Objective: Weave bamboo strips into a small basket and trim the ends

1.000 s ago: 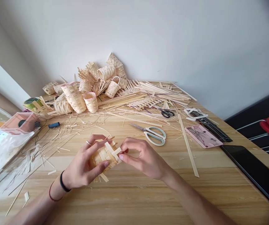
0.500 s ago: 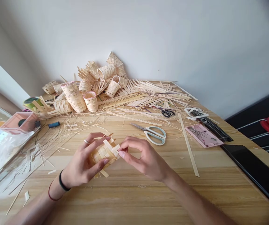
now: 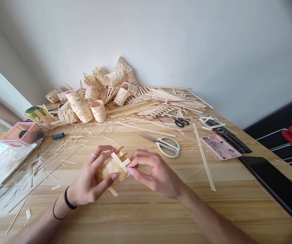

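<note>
A small woven basket [image 3: 111, 169] of pale wood strips lies on its side in my left hand [image 3: 94, 178], whose fingers and thumb wrap round its body. Loose strip ends stick out at its right end and below. My right hand [image 3: 146, 171] pinches at that right end, thumb and forefinger on a pale strip [image 3: 124, 163]. The fingertips partly hide what they grip. Just beyond the right hand lie scissors [image 3: 165, 144] with white and light-blue handles, apart from both hands.
Finished and part-woven baskets [image 3: 99, 110] are heaped at the back left, beside a pile of wood strips [image 3: 171, 100]. Black scissors [image 3: 181, 122], a pink tray [image 3: 219, 149] and a black phone [image 3: 275, 188] lie to the right. A pink bin [image 3: 19, 135] and blue thread spool [image 3: 58, 136] stand left.
My right hand has shifted very slightly left and down at the basket's end. The left hand keeps its hold, and the basket stays almost in place.
</note>
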{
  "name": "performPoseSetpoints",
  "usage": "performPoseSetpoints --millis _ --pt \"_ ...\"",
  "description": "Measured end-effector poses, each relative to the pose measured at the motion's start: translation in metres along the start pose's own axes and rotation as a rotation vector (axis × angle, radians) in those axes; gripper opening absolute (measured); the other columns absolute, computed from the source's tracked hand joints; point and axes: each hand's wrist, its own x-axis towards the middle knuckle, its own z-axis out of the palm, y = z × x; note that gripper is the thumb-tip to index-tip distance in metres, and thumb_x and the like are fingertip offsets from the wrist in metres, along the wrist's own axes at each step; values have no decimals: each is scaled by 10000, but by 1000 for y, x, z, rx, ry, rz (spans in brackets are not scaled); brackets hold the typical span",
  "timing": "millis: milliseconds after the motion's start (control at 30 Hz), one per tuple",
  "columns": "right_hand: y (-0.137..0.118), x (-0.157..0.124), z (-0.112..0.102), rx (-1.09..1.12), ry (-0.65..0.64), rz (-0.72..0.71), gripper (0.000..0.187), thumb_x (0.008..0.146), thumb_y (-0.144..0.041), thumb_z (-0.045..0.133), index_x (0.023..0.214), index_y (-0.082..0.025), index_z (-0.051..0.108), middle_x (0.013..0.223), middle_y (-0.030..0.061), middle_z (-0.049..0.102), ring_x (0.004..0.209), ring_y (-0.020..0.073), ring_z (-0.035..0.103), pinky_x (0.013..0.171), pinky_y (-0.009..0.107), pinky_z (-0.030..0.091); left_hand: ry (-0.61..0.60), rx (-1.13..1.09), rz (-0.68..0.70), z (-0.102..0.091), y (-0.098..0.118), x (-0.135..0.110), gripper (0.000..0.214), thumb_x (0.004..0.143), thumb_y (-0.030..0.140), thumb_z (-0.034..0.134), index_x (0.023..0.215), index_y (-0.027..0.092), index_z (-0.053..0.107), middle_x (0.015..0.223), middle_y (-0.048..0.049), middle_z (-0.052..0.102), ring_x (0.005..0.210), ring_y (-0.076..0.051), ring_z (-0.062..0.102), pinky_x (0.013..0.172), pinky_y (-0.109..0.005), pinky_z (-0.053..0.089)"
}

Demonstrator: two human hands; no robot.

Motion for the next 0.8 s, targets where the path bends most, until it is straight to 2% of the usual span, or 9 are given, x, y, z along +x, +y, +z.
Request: performPoseSetpoints --millis 133,200,233,333,400,467,600,700,800 --pt "0 -1 4 -55 2 -30 166 993 -198 643 860 -218 741 858 33 720 864 210 650 868 389 507 2 -65 -43 1 0 -1 508 988 278 666 1481 262 544 1449 -148 576 1349 -332 561 1146 -488 478" --pt "0 -3 5 -86 71 -50 129 1016 -234 632 1036 -224 759 1034 70 713 1032 240 652 967 422 512 22 -221 -141 1 0 -1 495 1021 323 628 1503 291 518 1468 -128 592 1352 -333 579 1124 -483 504" --pt "0 -4 6 -103 123 -60 178 1023 -258 634 1164 -231 739 1146 90 688 1139 258 629 1033 444 500 51 -327 -211 1 0 -1 487 1040 354 598 1514 304 496 1474 -116 601 1339 -329 598 1083 -465 539" --pt "3 -8 7 -142 242 -66 482 1012 -351 688 1471 -279 558 1404 113 563 1381 296 503 1192 493 429 216 -583 -407 1 0 2 443 1071 453 515 1484 298 477 1460 -96 623 1268 -301 648 909 -376 620" --pt "7 -10 10 -153 230 -59 664 983 -444 741 1565 -329 441 1506 109 494 1456 317 446 1238 517 403 307 -646 -472 3 -1 4 418 1075 501 483 1431 283 480 1458 -97 619 1224 -278 667 849 -345 630" --pt "12 -12 15 -154 173 -65 872 922 -528 798 1633 -372 318 1592 117 420 1510 349 401 1257 549 398 317 -690 -512 6 -2 4 408 1083 535 444 1405 285 445 1447 -102 617 1143 -250 698 793 -331 634" --pt "20 -13 25 -164 93 -59 1188 808 -471 921 1686 -426 121 1679 136 301 1558 395 348 1262 601 406 259 -762 -494 16 -5 2 390 1071 583 455 1350 315 404 1361 -86 641 1033 -224 718 692 -302 620" --pt "21 -13 28 -173 74 -49 1291 755 -338 978 1684 -445 88 1675 138 297 1572 399 329 1260 610 411 222 -807 -442 22 -7 -1 377 1048 587 526 1298 324 422 1397 -77 605 1139 -234 693 812 -332 634" --pt "21 -13 29 -182 47 -52 1361 700 -317 1012 1682 -452 80 1672 143 288 1587 403 303 1253 597 426 185 -857 -421 26 -7 -1 422 1023 597 580 1300 321 423 1415 -81 572 1188 -237 672 892 -357 630"
